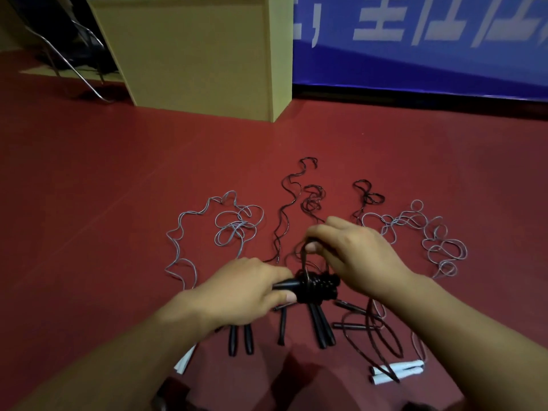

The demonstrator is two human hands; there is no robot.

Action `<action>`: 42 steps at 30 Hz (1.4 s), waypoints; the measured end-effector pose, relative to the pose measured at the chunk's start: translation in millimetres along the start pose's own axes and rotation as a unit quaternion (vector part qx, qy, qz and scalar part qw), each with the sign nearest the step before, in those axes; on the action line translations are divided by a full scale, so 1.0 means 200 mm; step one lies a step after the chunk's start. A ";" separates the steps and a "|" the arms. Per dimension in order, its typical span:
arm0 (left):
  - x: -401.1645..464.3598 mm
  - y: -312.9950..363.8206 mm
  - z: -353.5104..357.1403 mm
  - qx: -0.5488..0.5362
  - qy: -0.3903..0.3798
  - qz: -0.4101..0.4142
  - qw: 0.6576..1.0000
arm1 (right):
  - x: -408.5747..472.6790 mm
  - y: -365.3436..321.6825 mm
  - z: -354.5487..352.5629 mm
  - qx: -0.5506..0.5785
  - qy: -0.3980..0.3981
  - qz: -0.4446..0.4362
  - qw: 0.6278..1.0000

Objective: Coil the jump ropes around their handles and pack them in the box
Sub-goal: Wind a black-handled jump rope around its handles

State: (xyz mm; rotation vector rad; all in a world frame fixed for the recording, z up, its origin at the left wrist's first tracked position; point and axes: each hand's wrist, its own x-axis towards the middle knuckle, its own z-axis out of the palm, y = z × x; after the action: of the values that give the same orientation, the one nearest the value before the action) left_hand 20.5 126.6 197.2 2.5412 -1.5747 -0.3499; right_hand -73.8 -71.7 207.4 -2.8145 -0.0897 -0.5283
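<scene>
Winding one thin black cord [305, 259] onto paired black plastic handles [308, 287], left hand [249, 295] gripping them, right hand [353, 259] pinching cord; other ropes lie loose, tan cardboard box [201, 54] seemingly unpacked.

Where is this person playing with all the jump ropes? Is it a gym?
Probably a gym or sports hall. The red sports floor, the big blue banner along the wall and many jump ropes spread out suggest it.

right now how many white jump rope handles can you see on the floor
3 at least: two white handles lie together at lower right, and one white handle pokes out beneath the left forearm at lower left; its partner may be hidden.
</scene>
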 end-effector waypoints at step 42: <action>-0.01 0.03 -0.07 -0.499 0.128 -0.036 0.856 | -0.02 0.00 0.09 0.247 -0.150 0.146 0.946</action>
State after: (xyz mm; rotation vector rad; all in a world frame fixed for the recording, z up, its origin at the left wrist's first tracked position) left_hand 17.7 125.9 212.6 1.7176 -0.8338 -0.6039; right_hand -72.4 -67.5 190.0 -2.3317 0.1180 0.0028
